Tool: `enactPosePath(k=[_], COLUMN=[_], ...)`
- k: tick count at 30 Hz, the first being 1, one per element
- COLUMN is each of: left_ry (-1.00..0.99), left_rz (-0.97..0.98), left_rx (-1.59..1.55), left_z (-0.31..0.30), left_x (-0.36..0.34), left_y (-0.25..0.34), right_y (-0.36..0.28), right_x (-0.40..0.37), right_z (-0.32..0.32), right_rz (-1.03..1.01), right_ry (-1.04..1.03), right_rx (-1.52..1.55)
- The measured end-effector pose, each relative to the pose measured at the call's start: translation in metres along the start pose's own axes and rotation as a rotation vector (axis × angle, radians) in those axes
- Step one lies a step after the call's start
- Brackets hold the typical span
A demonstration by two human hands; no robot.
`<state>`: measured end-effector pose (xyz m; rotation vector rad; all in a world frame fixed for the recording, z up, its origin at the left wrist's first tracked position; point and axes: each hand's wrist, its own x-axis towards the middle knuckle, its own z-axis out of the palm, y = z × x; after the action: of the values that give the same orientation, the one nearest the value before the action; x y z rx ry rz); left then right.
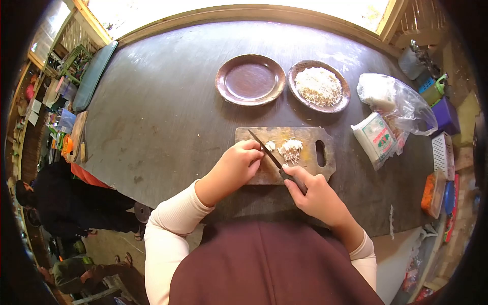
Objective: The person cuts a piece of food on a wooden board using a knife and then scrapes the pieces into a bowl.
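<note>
A wooden cutting board (pixel 315 133) with an oval handle hole lies near the table's front edge. My right hand (pixel 317 195) is closed around the dark handle of a knife (pixel 268 152), whose blade slants up and left over the board. Beside the blade, on its left, my left hand (pixel 241 163) has its fingers curled together at the board; what they hold, if anything, is hidden. Chopped whitish pieces (pixel 291 151) form a small pile right of the blade, with a few more next to it.
Behind the board are an empty brown plate (pixel 250 80) and a plate of pale shreds (pixel 318 86). Plastic bags (pixel 399 101) and a white printed packet (pixel 375 140) lie right. An orange-filled container (pixel 433 194) stands at the right edge. Other people (pixel 76 203) are at the left.
</note>
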<state>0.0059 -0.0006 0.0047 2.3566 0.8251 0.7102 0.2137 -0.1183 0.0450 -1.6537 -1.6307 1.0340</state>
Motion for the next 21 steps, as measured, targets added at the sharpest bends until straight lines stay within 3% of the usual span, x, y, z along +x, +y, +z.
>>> enactPosePath(k=[21], left_ry=[-0.001], left_rz=[0.012], left_rx=[-0.059], left_z=[-0.001], left_x=[0.001], left_y=[-0.002], right_y=[0.007], right_x=[-0.012], right_z=[0.009], right_rz=[-0.132], right_ry=[0.057], right_rx=[0.0])
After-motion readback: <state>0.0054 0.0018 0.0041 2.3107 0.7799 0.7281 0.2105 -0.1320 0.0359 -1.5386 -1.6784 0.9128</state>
